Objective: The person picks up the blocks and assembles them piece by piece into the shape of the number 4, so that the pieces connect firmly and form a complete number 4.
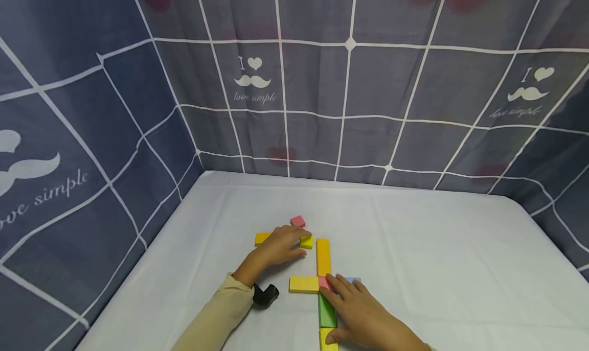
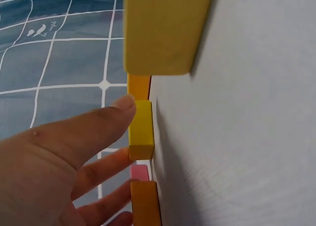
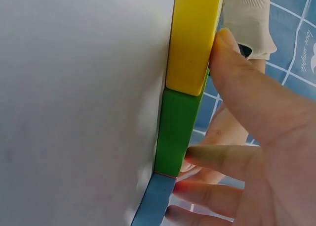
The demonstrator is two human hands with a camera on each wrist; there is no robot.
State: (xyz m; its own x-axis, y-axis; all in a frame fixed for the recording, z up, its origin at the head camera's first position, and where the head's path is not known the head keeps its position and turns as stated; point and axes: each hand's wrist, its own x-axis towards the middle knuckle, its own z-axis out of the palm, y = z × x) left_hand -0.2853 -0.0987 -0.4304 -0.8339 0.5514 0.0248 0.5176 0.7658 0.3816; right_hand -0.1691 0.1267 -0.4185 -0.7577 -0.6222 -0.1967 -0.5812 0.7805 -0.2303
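Observation:
My left hand [image 1: 282, 244] pinches a small yellow block [image 1: 306, 242] by its near and far ends, thumb and index finger around it; the left wrist view shows this yellow block [image 2: 142, 129] too. My right hand [image 1: 361, 310] rests with extended fingers on a cross of joined blocks. Its thumb touches the near yellow block [image 3: 193, 43], and its other fingertips lie along the green block [image 3: 177, 132] and blue block [image 3: 155, 199]. A red block [image 1: 324, 283] sits at the cross's middle, partly covered, between a yellow block [image 1: 303, 284] and the mostly hidden blue one. An orange-yellow block [image 1: 323, 256] extends away from it.
A pink block [image 1: 297, 221] lies just beyond my left hand. Another orange-yellow block [image 1: 262, 238] is partly hidden behind that hand. White cloth [image 1: 442, 249] covers the table, and a dark checked curtain [image 1: 313, 85] hangs behind and at the sides.

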